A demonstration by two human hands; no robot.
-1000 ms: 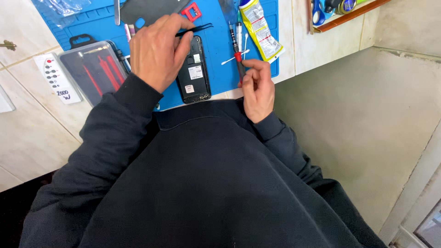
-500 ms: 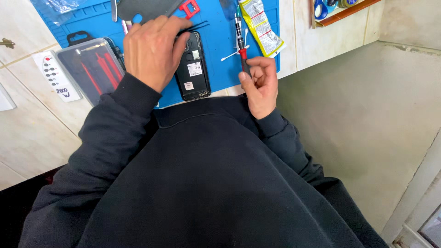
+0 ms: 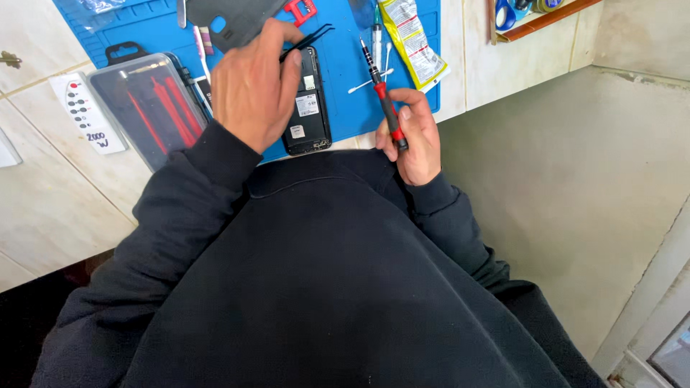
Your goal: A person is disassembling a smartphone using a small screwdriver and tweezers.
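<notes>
While over opened phone (image 3: 307,108): L hand (image 3: 251,90) curled w/ black tweezers (image 3: 309,37), R hand (image 3: 408,136) closed round red-black screwdriver (image 3: 382,97).

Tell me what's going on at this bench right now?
A person in a dark sweatshirt bends over a blue work mat. The left hand rests on an opened phone with its back off, black tweezers at its fingers. The right hand grips a red and black screwdriver, tip pointing away over the mat. A clear case of red tools lies left of the phone, a cotton swab to its right.
</notes>
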